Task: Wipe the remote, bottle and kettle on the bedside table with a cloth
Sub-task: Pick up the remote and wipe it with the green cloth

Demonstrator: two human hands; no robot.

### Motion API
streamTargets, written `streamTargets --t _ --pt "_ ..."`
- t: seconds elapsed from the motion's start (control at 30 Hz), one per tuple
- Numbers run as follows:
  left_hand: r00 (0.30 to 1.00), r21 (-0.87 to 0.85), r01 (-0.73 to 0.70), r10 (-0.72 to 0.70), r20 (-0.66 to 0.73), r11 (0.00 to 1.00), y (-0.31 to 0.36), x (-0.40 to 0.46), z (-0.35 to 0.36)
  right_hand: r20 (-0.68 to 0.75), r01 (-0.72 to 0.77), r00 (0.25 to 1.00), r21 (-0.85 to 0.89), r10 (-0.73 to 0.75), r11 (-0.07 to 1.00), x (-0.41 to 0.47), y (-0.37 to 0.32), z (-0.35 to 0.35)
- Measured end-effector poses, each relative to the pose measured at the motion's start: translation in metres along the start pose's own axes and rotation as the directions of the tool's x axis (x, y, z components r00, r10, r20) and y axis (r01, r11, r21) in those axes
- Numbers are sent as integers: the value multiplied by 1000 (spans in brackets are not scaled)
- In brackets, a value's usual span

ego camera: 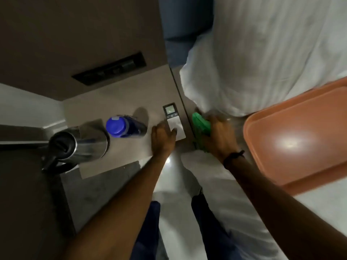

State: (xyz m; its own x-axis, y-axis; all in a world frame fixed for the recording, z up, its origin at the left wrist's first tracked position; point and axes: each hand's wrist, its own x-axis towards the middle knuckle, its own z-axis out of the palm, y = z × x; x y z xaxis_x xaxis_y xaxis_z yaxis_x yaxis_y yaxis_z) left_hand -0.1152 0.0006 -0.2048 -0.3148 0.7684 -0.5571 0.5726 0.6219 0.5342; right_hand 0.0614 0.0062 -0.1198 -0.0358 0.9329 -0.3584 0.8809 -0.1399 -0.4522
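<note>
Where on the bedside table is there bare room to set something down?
Bare tabletop lies behind the blue-capped bottle and white remote, toward the wall. It is crowded along the front: steel kettle, bottle, left hand.

Lower part of the remote (173,121) hidden under the fingers of the left hand (163,139); buttons too small to read. Much of the green cloth (201,124) covered by the right hand (219,136), which is smeared by motion blur. Bottle (124,127) seen from above, its label unreadable. Base of the kettle (78,143) not visible past its own body. Orange tray (300,137) cut off by the right edge. Pillow (272,53) cut off at the top and right. Switches in the dark wall panel (109,69) blurred beyond telling.
</note>
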Motion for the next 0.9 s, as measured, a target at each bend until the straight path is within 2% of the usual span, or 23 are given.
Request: streamTargets --t 0.2,0.27,0.37,0.57,0.67,0.77,0.9 --pt "985 200 93 -60 -164 975 -19 51 70 -43 12 999 -104 -16 994 20 36 42" --pt "972 239 111 -56 -226 965 -17 56 80 -41 30 999 -112 -34 993 20 37 45" --pt "968 237 97 -36 -250 967 -12 62 86 -39 39 998 -118 -44 992 21 38 46" --pt "986 214 -3 39 -162 977 -24 34 67 -33 24 999 -14 -25 1000 12 37 40" --pt "988 75 -131 137 -78 989 -39 6 51 -60 -18 998 76 23 997 2 32 34" --pt "984 -3 -177 177 -39 984 -58 -24 38 -126 -19 991 136 36 991 -8 24 31" --pt "969 23 -248 247 23 969 -86 -56 20 -123 56 991 74 -46 996 -17 7 38"
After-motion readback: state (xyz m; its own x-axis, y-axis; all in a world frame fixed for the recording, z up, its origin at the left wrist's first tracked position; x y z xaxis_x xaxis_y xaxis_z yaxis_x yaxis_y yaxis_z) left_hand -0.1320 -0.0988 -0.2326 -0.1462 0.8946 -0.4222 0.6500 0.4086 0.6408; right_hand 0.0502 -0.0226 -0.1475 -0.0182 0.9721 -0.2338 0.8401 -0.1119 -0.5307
